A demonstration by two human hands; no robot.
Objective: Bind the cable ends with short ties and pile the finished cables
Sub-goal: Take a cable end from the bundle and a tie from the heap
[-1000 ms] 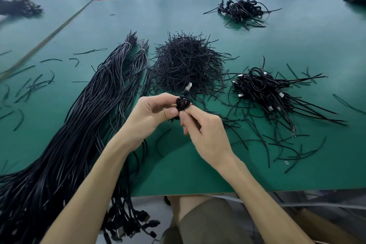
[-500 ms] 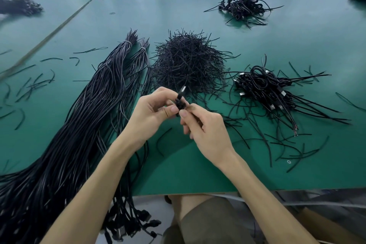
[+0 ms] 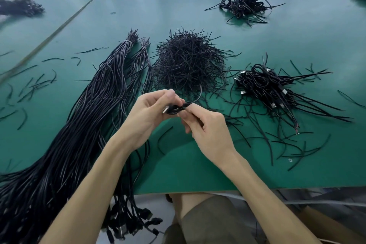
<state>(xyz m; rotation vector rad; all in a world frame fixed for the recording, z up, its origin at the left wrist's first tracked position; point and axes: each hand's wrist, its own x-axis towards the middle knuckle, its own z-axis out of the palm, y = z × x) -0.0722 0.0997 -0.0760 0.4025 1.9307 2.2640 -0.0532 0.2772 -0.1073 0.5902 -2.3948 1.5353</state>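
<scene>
Head view over a green table: my left hand and right hand both pinch one coiled cable just above it, its tie apparently unfinished, while a small finished pile lies right and a far larger unbound bundle waits left.

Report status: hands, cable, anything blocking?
Left hand and right hand both pinch the cable end. Finished pile at right. Tie heap beyond the fingers, not blocking.

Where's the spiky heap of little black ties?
In the head view, the heap of ties sits centrally, between the long cables on its left and the finished cables on its right.
</scene>
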